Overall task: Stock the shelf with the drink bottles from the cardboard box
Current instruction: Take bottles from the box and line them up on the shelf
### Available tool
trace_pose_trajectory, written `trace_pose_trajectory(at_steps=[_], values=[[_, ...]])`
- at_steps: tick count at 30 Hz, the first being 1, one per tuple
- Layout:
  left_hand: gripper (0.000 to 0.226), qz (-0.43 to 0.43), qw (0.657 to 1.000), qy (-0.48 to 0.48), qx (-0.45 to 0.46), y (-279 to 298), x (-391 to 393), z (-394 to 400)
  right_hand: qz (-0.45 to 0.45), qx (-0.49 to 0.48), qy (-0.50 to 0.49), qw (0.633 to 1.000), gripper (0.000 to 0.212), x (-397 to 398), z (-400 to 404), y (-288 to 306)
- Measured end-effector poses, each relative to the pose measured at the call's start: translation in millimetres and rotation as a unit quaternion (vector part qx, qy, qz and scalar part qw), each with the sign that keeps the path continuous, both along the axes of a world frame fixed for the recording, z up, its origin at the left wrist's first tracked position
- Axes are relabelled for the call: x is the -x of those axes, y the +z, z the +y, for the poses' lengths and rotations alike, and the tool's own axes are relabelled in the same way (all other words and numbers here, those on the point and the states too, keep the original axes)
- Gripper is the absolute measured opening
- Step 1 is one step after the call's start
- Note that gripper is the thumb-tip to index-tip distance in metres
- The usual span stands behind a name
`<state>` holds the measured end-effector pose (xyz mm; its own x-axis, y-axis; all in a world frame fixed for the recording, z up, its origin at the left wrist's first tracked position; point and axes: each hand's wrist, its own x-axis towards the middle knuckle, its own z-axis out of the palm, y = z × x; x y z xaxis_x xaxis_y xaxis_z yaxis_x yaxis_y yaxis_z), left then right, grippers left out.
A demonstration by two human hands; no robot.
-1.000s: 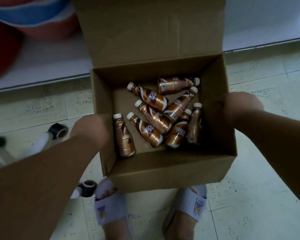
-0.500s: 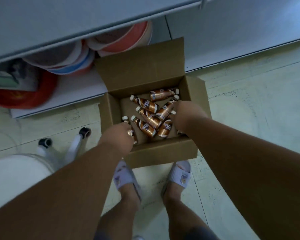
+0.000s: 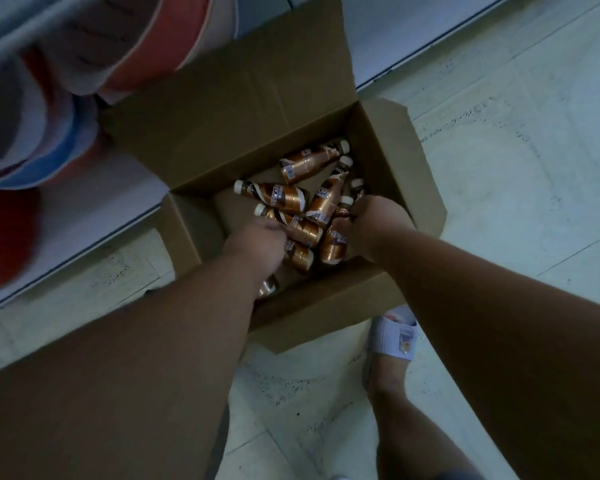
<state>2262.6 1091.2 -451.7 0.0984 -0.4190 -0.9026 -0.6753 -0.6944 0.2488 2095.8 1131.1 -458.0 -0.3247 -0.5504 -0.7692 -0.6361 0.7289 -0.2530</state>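
An open cardboard box (image 3: pixel 329 306) stands on the tiled floor with several copper-coloured drink bottles (image 3: pixel 307 162) lying loose in it. Both of my hands are inside the box. My left hand (image 3: pixel 257 245) curls down over the top of the leftmost bottle (image 3: pixel 268 287), whose base shows under my wrist. My right hand (image 3: pixel 378 230) curls its fingers round the neck of a bottle (image 3: pixel 343 207) at the right side of the pile. The fingertips of both hands are hidden.
The white bottom shelf (image 3: pixel 94 199) runs behind the box, with stacked red, blue and white plastic basins (image 3: pixel 49 109) on it. The box's rear flap (image 3: pixel 229 109) stands up against the shelf. My sandalled foot (image 3: pixel 394 337) is just in front of the box.
My hands left the outer sides of the box and went down inside onto the bottles. The view has swung and tilted to the left.
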Motion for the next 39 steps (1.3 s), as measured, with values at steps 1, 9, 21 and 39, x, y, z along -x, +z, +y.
trace_pose_trajectory(at_steps=[1, 9, 21, 39], values=[[0.027, 0.011, 1.0, 0.005, -0.009, -15, -2, -9, -0.01, 0.005, -0.014, 1.0, 0.028, -5, -3, -15], [0.032, 0.014, 0.987, 0.149, -0.049, -144, -24, -63, 0.003, -0.005, -0.17, 0.985, 0.028, -27, -52, -150], [0.039, 0.015, 0.984, 0.175, -0.003, -230, -5, -82, 0.07, -0.02, -0.287, 0.955, 0.071, -8, -60, -222], [0.03, 0.309, 0.872, -0.153, 0.349, 49, -102, -73, -0.031, 0.359, -0.448, 0.818, 0.017, -130, -25, 61]])
